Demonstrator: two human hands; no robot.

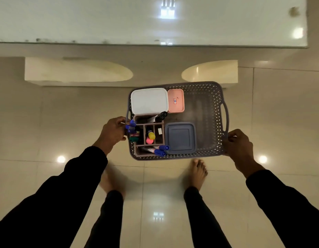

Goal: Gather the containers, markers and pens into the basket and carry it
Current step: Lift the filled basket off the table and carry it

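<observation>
**Loaded basket held over a glossy tiled floor**

Nearest, two legs in dark trousers and bare feet (198,173) stand on polished cream floor tiles (47,122) that mirror ceiling lights. Above the feet, the basket (207,140), grey perforated plastic with loop handles, is carried clear of the floor. The left hand (113,134) has its grip curled round the basket's left rim; the right hand (240,146) pinches the near right corner. Inside, a brown divided organiser (148,135) holds blue-capped markers (161,150), a yellow and a pink cap. Beside it lies a square grey-lidded container (180,137); farther back, a white-lidded container (149,101) and a small pink-lidded container (175,101). Beyond stands a glossy white worktop (137,20) on a pale base with rounded cut-outs (76,71).
</observation>
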